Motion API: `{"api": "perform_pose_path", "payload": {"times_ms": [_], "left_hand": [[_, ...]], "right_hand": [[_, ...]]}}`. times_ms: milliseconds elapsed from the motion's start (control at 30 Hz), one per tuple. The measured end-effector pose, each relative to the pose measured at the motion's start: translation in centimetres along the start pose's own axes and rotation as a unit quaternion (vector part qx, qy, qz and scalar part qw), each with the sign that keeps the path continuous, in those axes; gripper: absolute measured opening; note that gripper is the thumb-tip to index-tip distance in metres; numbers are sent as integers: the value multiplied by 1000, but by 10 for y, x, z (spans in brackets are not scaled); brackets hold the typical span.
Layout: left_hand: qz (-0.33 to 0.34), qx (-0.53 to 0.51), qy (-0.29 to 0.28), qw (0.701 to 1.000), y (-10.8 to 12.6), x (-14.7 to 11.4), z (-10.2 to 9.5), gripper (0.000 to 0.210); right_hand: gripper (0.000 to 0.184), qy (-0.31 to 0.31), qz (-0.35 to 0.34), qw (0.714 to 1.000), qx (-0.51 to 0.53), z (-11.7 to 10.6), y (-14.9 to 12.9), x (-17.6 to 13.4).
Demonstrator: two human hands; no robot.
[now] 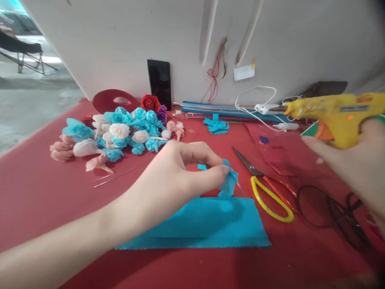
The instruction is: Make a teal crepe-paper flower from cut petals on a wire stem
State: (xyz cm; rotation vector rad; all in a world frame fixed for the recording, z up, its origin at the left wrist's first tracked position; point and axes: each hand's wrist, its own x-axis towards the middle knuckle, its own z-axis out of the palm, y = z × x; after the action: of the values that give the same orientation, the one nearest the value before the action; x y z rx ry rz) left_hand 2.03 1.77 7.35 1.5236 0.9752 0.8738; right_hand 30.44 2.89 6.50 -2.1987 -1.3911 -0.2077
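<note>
Between thumb and fingers, my left hand [183, 172] pinches a small piece of blue crepe paper [229, 180], held above a folded sheet of blue crepe paper [207, 226] on the table. Off to the right, my right hand [355, 160] grips a yellow hot glue gun [333, 112], its nozzle pointing left. An orange light shows on the gun's side. Scissors [270, 196] with one yellow and one red handle lie open between the two hands. Past my left hand is a cluster of blue strips [216, 125].
Blue, white and pink paper flowers [120, 134] are heaped at the left, near a red rose [150, 103]. A phone [160, 84] leans on the wall. White cable [255, 92], paper rolls [207, 108] and a power strip [266, 108] line the back. Black cord [325, 208] lies right.
</note>
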Motion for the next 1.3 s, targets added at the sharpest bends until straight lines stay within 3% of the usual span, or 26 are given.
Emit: {"api": "perform_pose_path", "payload": {"times_ms": [67, 167, 233, 333, 433, 567, 633, 667, 700, 767, 867, 933, 1033, 1133, 1300], "left_hand": [[-43, 10, -30, 999, -1, 4, -1, 18], [-82, -7, -44, 996, -4, 7, -1, 18], [-94, -21, -49, 994, -5, 8, -1, 19], [-82, -21, -46, 995, -4, 6, 1, 19], [-52, 6, -40, 998, -3, 4, 1, 18], [-19, 27, -35, 999, -3, 1, 1, 20], [6, 16, -33, 999, -3, 0, 1, 20], [18, 7, -32, 999, -3, -1, 1, 19], [29, -2, -36, 999, -3, -2, 1, 18], [44, -11, -52, 998, -2, -4, 1, 15], [49, -14, -94, 994, -1, -5, -1, 12], [40, -19, -115, 992, -2, -4, -2, 11], [27, -35, -128, 991, -4, -4, -3, 11], [15, -58, -142, 988, -6, -3, -3, 10], [2, -81, -161, 984, -9, -3, -4, 10]], "right_hand": [[43, -75, 51, 994, 60, 2, 2, 16], [33, -215, 45, 969, 114, 15, 18, 23], [35, -254, 59, 959, 110, 29, 31, 20], [36, -256, 67, 962, 71, 46, 47, 20], [33, -236, 44, 970, 26, 47, 52, 31], [25, -174, 5, 984, 20, 23, 28, 28], [20, -205, -42, 974, 86, 6, 5, 9], [22, -238, -66, 961, 125, -3, -8, -3], [25, -295, -84, 930, 201, -10, -20, -15], [25, -404, -125, 856, 297, -19, -41, -37], [15, -542, -131, 740, 377, -20, -59, -57], [14, -589, -105, 670, 439, -15, -64, -61], [13, -619, -45, 589, 518, -7, -65, -63], [14, -634, 0, 544, 549, -2, -65, -65], [13, -653, 5, 517, 553, -1, -64, -68]]}}
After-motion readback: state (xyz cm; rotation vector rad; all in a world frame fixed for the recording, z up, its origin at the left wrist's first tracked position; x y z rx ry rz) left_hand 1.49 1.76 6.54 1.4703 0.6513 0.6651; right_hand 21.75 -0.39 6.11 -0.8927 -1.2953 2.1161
